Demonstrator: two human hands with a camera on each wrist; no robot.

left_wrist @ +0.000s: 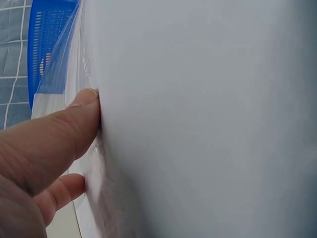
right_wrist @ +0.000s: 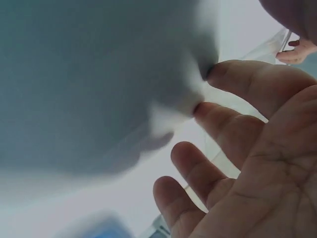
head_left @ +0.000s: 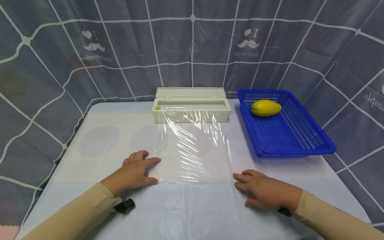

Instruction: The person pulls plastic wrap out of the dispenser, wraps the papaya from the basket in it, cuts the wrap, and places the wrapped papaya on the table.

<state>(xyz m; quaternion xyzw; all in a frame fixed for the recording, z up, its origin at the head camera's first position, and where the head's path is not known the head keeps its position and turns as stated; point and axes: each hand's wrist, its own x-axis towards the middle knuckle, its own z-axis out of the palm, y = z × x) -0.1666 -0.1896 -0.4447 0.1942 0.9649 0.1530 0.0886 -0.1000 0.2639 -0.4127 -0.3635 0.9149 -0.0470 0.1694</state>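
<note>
A sheet of clear cling film (head_left: 192, 153) runs from a white dispenser box (head_left: 192, 115) toward me and lies over the table. My left hand (head_left: 133, 171) rests at the sheet's left edge, with thumb and index finger spread apart. In the left wrist view, the thumb (left_wrist: 74, 119) touches the surface beside wrinkled film. At the film's near right corner, my right hand (head_left: 264, 190) touches down with its fingertips. The right wrist view shows its fingers (right_wrist: 233, 126) extended, with two tips pressing the pale surface. The box's lid stands raised; a green slider (head_left: 157, 108) sits at its left end.
A blue plastic basket (head_left: 303, 133) stands at the back right, holding a yellow papaya-like fruit (head_left: 266, 108). A grey curtain (head_left: 180, 43) with white lines encloses the back and sides. The table (head_left: 75, 170) has a pale cover.
</note>
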